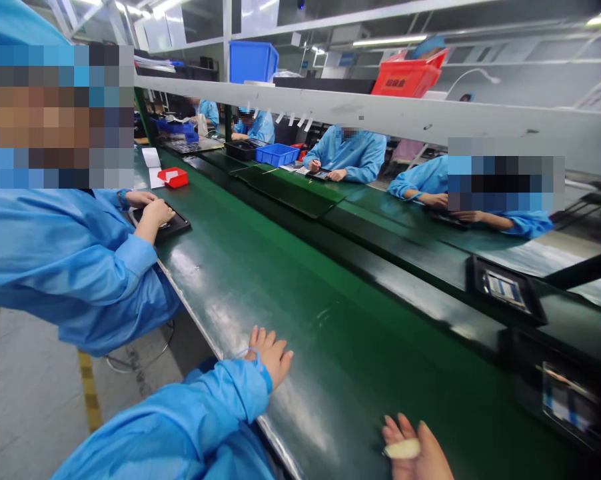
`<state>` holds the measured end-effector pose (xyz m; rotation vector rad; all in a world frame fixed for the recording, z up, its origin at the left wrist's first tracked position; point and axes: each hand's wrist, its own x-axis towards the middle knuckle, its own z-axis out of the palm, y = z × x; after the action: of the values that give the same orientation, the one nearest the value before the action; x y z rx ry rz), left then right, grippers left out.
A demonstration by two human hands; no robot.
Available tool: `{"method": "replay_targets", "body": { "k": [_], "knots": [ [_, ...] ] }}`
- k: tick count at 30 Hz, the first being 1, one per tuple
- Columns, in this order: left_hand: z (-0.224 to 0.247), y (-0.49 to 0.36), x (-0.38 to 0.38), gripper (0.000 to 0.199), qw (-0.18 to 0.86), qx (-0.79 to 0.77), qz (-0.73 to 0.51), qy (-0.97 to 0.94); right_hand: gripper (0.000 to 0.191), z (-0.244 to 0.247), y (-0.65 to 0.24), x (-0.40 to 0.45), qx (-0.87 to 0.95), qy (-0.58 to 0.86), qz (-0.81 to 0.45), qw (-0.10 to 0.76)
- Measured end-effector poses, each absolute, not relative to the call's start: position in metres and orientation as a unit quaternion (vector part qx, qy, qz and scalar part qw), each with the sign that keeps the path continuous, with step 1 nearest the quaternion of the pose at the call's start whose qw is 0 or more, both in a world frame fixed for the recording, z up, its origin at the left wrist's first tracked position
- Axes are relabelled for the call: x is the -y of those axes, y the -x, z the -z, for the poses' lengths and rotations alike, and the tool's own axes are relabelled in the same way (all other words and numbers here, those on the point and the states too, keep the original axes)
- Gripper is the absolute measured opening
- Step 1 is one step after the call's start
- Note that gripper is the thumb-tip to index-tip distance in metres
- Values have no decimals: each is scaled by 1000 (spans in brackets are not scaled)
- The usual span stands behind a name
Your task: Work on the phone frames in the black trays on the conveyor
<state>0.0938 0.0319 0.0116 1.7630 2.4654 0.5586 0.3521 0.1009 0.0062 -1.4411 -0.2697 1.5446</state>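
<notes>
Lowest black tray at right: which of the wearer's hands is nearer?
Right hand, left of the black tray; the left hand is farther left, at the bench's edge.

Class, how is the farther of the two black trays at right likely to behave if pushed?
The black tray is probably stiff, as its edges look straight. It seems unlikely to tip, lying low and broad. The flat item inside might shift, since no strap shows over it.

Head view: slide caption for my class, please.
Left hand rests on green workbench; pale item against right hand.
</notes>
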Motion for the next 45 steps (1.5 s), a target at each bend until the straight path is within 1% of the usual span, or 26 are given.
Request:
{"method": "replay_targets", "body": {
  "k": [3,6,9,10,11,14,18,20,25,29,32,34,37,40,43,45],
  "knots": [
    [-12,-90,-33,28,33,-800,-173,-573,28,-3,-349,-104,133,589,-629,489],
    [-14,-84,-32,30,38,-800,-153,-579,38,-9,-340,-101,133,590,-615,506],
    [-20,-77,-29,34,45,-795,-95,-598,38,-24,-324,-94,145,612,-591,505],
    [-23,-73,-30,36,39,-795,-68,-601,35,-29,-319,-94,191,638,-575,474],
    [-26,-70,-32,38,32,-793,-38,-608,33,-33,-316,-96,258,676,-549,418],
    [-31,-62,-48,43,20,-787,34,-615,32,-37,-317,-119,277,718,-504,392],
    [-36,-68,-72,51,48,-818,89,-566,26,-41,-350,-155,346,779,-397,341],
    [-39,-75,-82,55,56,-838,94,-535,26,-45,-374,-170,378,808,-336,301],
    [-40,-87,-106,66,35,-866,94,-490,33,-47,-428,-208,419,857,-223,200],
    [-30,-83,-113,71,2,-867,103,-488,37,-40,-449,-243,438,868,-175,155],
    [-24,-79,-108,73,-29,-866,102,-489,39,-37,-453,-268,496,854,-138,76],
    [-23,-77,-106,74,-32,-867,105,-487,38,-38,-454,-279,548,827,-120,26],
    [-28,-75,-108,74,-1,-872,119,-476,35,-49,-453,-287,585,803,-113,1],
    [-34,-76,-113,74,22,-875,123,-468,27,-73,-445,-292,618,779,-106,-10],
    [-40,-83,-119,72,38,-876,123,-465,28,-104,-427,-287,659,748,-85,-8],
    [-45,-90,-120,69,47,-876,120,-464,29,-119,-410,-269,687,722,-78,-8]
  ]
}}
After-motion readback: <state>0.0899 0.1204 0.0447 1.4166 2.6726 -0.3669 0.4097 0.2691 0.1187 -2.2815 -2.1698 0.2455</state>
